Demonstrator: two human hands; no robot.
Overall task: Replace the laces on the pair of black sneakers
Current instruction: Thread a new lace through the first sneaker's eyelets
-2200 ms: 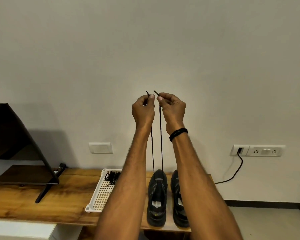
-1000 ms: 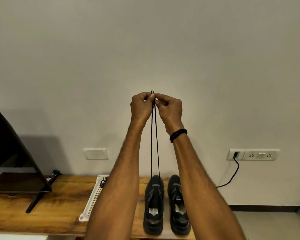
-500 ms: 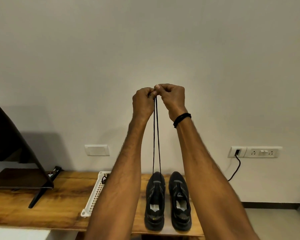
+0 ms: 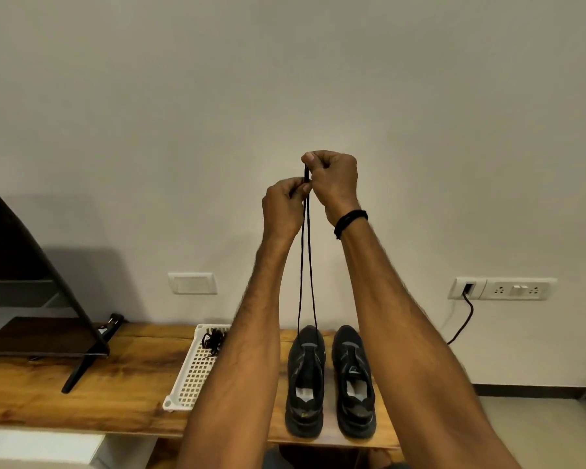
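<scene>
Right hand (image 4: 332, 184) and left hand (image 4: 283, 208), fingers curled, pinch both ends of the lace (image 4: 305, 265) together high above the left sneaker (image 4: 305, 380). 2 strands drop taut to its toe end. Step judged: evening the lengths. Next move: lower the ends and cross them through the following eyelets.

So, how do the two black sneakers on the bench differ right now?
The left sneaker has a black lace rising from its toe end; the right sneaker shows no lace. The left sneaker is nearer the white tray than the right sneaker. Both are black, toes toward the wall.
</scene>
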